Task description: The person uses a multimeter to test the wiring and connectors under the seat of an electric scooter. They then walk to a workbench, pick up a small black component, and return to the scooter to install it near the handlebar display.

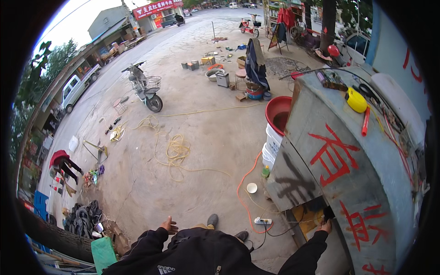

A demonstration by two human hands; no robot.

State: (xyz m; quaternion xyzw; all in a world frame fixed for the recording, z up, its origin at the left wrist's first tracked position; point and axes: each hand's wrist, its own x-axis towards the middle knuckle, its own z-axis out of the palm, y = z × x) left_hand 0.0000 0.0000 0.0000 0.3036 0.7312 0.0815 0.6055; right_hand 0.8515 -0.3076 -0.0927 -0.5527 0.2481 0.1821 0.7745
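My left hand (168,224) hangs out beside my body over the concrete, fingers apart and holding nothing. At the lower right my right hand (325,226) is closed at the side of an opening (302,220) in a grey metal cabinet (296,176) with painted markings; what it grips is too small to make out. Left of that opening a white power strip (261,221) lies on the ground with orange and black cords. A white bowl (251,188) and a green bottle (265,171) stand near the cabinet.
A red basin (270,114) tops white buckets (271,142). Yellow hose (176,151) coils mid-yard; a scooter (151,98) and scattered tools (208,62) are farther off. Left are a bending person (62,160), black rubber heap (80,220) and tree trunk (55,236). Cabinet top holds a yellow helmet-like item (355,100).
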